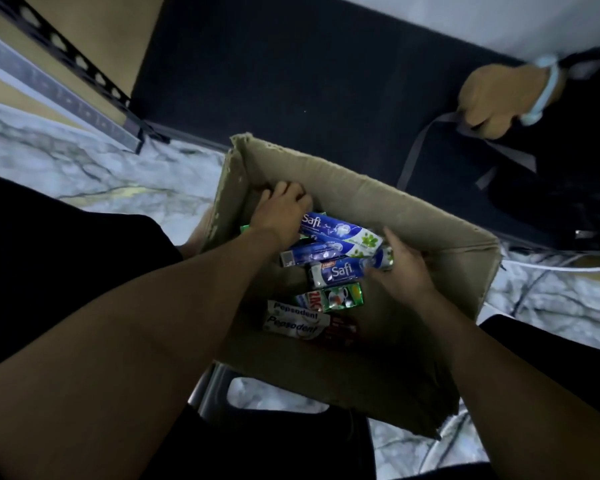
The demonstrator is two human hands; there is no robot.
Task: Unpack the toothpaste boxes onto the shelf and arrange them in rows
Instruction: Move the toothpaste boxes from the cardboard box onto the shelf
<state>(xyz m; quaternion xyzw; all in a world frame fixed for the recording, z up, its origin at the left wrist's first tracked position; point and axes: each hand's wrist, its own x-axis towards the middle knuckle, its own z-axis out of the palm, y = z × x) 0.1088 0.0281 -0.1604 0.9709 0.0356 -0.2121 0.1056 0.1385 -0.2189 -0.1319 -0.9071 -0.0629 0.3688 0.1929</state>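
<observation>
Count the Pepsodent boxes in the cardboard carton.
2. The farther Pepsodent box and the nearer Pepsodent box lie side by side in the carton. Others may be hidden underneath.

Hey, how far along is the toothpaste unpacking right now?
Early, it seems. Done: nothing visible; the slice of shelf in view shows no toothpaste. In hand: the left hand and right hand grip the ends of several Safi boxes, inside the carton. Left: the Pepsodent boxes and a green box lie in the carton, and all the arranging in rows.
</observation>
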